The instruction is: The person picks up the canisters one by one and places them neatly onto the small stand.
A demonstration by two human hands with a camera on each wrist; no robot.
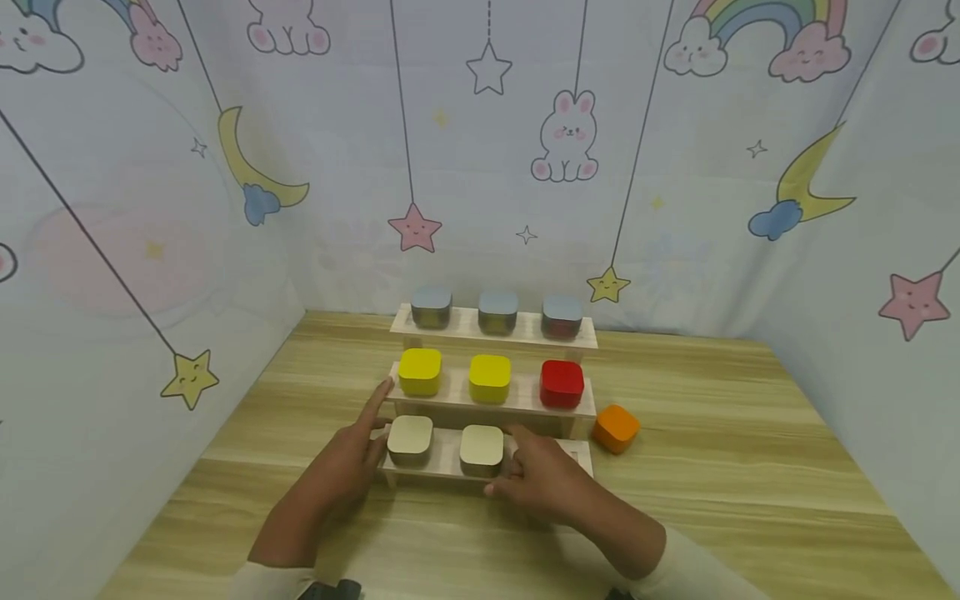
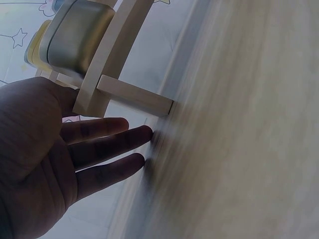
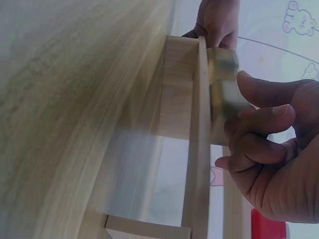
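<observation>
A three-tier wooden stand [image 1: 446,465] holds small rounded-square tins. Two cream-topped tins sit on its front tier: a left one [image 1: 410,437] and a middle one [image 1: 482,448]. My left hand [image 1: 352,450] is at the stand's left end, index finger reaching to the middle tier. In the left wrist view, its other fingers [image 2: 102,172] extend beside the stand's leg. At the middle cream tin, my right hand [image 1: 543,475] has its thumb in front and index finger behind the right side. The right wrist view shows its remaining fingers [image 3: 256,149] curled.
Two yellow tins [image 1: 420,371] and a red tin [image 1: 561,383] line the middle tier. Three grey-topped tins [image 1: 498,312] occupy the back tier. An orange tin [image 1: 617,428] lies on the wooden table [image 1: 720,467] right of the stand. Printed curtains [image 1: 480,208] surround the table.
</observation>
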